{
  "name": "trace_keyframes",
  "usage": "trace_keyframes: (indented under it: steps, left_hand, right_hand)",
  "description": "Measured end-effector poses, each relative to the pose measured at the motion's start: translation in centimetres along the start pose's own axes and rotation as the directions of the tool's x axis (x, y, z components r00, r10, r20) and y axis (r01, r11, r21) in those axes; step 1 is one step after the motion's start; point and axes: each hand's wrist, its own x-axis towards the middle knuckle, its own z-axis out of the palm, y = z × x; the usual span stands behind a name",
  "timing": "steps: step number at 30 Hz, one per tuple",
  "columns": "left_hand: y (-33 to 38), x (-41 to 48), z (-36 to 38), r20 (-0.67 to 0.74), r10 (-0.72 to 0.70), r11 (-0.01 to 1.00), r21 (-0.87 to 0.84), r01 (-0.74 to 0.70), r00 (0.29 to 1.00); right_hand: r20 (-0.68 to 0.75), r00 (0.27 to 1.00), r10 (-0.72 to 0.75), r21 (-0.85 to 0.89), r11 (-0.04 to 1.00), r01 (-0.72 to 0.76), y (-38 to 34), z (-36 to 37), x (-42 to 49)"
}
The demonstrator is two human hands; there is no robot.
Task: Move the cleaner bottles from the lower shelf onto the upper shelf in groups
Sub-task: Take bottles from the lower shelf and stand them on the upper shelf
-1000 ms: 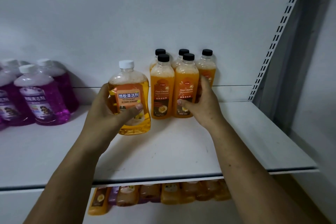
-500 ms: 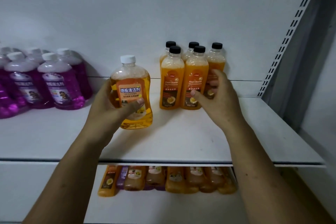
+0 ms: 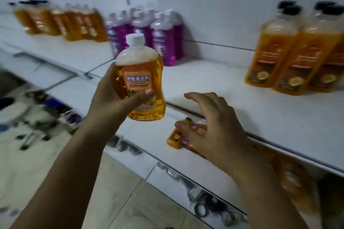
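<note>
Since a moment ago, my right hand point(image 3: 214, 132) has let go of the black-capped orange bottles point(image 3: 296, 50) and now hangs with fingers spread, holding nothing, over the upper shelf point(image 3: 232, 83) edge. My left hand point(image 3: 115, 96) wraps around an upright amber bottle point(image 3: 141, 78) with a white cap and orange label, held in the air before the shelf. Purple bottles point(image 3: 149, 37) stand behind it. More orange bottles point(image 3: 175, 136) lie on the lower shelf, blurred.

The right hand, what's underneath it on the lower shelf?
Under the right hand lie orange bottles on their sides on the lower shelf, with a bit of purple between them. How many cannot be seen: the hand and the upper shelf cover the rest.
</note>
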Motion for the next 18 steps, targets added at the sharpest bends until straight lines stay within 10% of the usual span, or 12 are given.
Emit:
trace_keyframes:
  steps: [18]
  left_hand:
    - [-3.7,-10.4,-30.6,-0.455,-0.063,0.984,0.122,0.132,0.888]
  right_hand:
    - [0.442,0.825,-0.351,-0.104,0.894,0.436,-19.6,23.0,8.7]
